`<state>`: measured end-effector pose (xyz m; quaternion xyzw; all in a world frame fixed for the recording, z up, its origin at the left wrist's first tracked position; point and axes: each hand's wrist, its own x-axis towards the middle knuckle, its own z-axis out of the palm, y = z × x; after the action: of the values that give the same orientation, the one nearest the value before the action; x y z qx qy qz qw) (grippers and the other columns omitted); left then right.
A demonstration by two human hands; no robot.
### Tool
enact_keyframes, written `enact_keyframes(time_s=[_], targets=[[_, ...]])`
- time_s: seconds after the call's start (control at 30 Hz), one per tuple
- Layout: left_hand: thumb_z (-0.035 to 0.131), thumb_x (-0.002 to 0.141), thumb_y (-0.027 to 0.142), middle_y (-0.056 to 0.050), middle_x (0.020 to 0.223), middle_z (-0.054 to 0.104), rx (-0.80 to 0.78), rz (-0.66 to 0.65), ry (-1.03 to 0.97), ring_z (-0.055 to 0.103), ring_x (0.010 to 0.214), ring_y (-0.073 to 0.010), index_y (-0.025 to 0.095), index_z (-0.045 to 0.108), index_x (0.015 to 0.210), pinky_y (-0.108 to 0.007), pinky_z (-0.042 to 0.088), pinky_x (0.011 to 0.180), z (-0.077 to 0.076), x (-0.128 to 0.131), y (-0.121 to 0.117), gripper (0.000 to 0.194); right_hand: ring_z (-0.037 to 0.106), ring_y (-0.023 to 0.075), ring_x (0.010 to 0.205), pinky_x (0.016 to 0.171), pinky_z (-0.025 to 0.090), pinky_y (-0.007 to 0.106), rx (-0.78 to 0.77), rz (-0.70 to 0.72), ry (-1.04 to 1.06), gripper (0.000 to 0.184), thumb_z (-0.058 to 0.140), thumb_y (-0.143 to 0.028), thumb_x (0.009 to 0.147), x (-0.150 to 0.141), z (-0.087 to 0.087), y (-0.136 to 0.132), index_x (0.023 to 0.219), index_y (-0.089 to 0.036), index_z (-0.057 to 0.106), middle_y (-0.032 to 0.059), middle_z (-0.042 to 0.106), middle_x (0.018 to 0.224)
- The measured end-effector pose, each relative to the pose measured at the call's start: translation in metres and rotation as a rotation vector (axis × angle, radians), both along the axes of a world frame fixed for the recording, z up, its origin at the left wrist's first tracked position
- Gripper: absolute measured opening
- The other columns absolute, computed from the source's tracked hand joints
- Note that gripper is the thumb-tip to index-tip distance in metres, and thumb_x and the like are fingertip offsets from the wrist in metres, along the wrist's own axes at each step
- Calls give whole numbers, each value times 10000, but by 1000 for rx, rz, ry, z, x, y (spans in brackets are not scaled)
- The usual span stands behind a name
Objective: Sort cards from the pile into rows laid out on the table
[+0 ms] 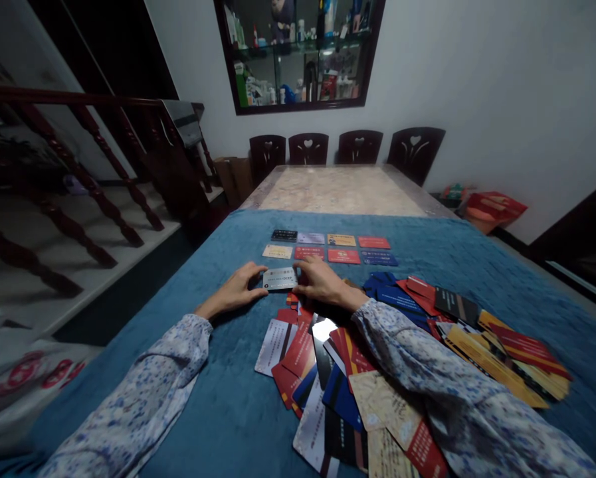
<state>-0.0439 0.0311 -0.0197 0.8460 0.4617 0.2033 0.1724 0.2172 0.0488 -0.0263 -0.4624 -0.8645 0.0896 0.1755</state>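
A grey card lies flat on the blue cloth, held at both ends. My left hand pinches its left edge. My right hand has its fingertips on the right edge. Just beyond the card, several cards are laid out in two neat rows. A loose heap of cards spreads under and beside my right forearm, with more mixed cards to the right.
The blue cloth covers the near part of a long marble table. Several dark chairs stand at its far end. A wooden stair railing runs along the left, and a wall cabinet hangs behind.
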Motion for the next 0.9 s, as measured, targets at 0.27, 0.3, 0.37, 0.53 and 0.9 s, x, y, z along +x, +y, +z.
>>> enact_keyframes(time_s=[0.27, 0.3, 0.37, 0.53, 0.9], targets=[[714, 836, 311, -77, 1121, 583, 11, -37, -30, 592, 1017, -236, 179, 633, 1289, -412, 512, 968, 8, 10, 9, 478, 522, 315, 1142, 938, 451, 421, 20, 10, -72, 539, 802, -440, 812, 13, 14, 3, 1248, -150, 677, 154, 623, 1178], [717, 833, 302, -83, 1133, 581, 14, -50, -38, 594, 1034, -243, 180, 638, 1284, -415, 513, 976, 10, 12, 12, 474, 522, 319, 1146, 937, 453, 425, 14, 27, -80, 542, 789, -451, 825, 16, 17, 3, 1260, -149, 672, 160, 619, 1200], [724, 827, 279, -88, 1138, 578, 21, -76, -47, 596, 1070, -254, 183, 645, 1279, -420, 507, 1002, 13, 17, 18, 469, 521, 326, 1156, 940, 455, 428, 13, 54, -87, 539, 768, -462, 845, 23, 22, 5, 1267, -142, 668, 173, 613, 1231], [736, 811, 239, -86, 1158, 576, 44, -113, -40, 584, 1121, -264, 201, 662, 1240, -448, 476, 1058, 16, 31, 36, 437, 546, 319, 1127, 960, 455, 434, 37, 48, -83, 477, 780, -433, 836, 37, 24, 15, 1194, -129, 698, 174, 638, 1193], [732, 785, 290, -87, 1134, 569, 55, -118, 30, 577, 1101, -279, 169, 676, 1252, -452, 484, 1051, 20, 59, 76, 485, 590, 260, 1009, 879, 446, 350, 44, 18, -51, 381, 798, -386, 809, 63, 26, 45, 1089, -141, 716, 132, 675, 1094]])
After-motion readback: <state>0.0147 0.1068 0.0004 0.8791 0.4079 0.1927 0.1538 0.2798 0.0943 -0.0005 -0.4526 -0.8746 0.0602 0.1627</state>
